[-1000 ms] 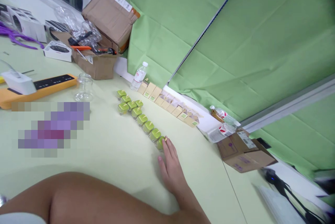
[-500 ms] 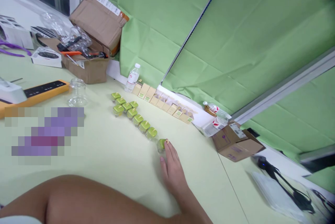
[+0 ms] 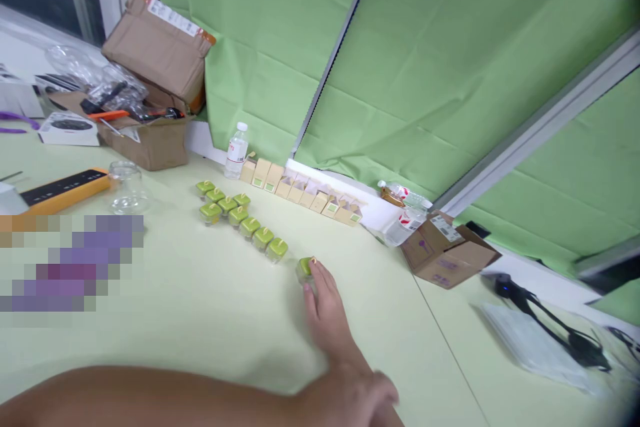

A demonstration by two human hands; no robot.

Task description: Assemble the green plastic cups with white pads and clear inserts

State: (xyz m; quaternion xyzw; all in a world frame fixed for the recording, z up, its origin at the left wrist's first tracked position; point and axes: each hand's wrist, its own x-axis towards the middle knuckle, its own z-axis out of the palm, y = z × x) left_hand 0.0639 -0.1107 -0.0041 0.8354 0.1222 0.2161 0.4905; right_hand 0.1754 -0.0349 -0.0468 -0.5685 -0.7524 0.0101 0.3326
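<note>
A green-lidded jar [image 3: 303, 270] has parted from the end of its row [image 3: 238, 215] on the tabletop [image 3: 210, 320], the right hand's [image 3: 325, 300] half-open grip merely touching its lid; a one-sided push might topple it, and the left hand [image 3: 353, 397], blurred over the right wrist [image 3: 343, 347], grip unreadable from here, could jog it.

Pale green, smooth tabletop [image 3: 210, 320], seam toward right. Directly on it: small clear containers with green lids [image 3: 263, 237], squat transparent jar [image 3: 127, 190], orange-and-black power strip [image 3: 70, 190], open brown cardboard carton [image 3: 163, 147].
</note>
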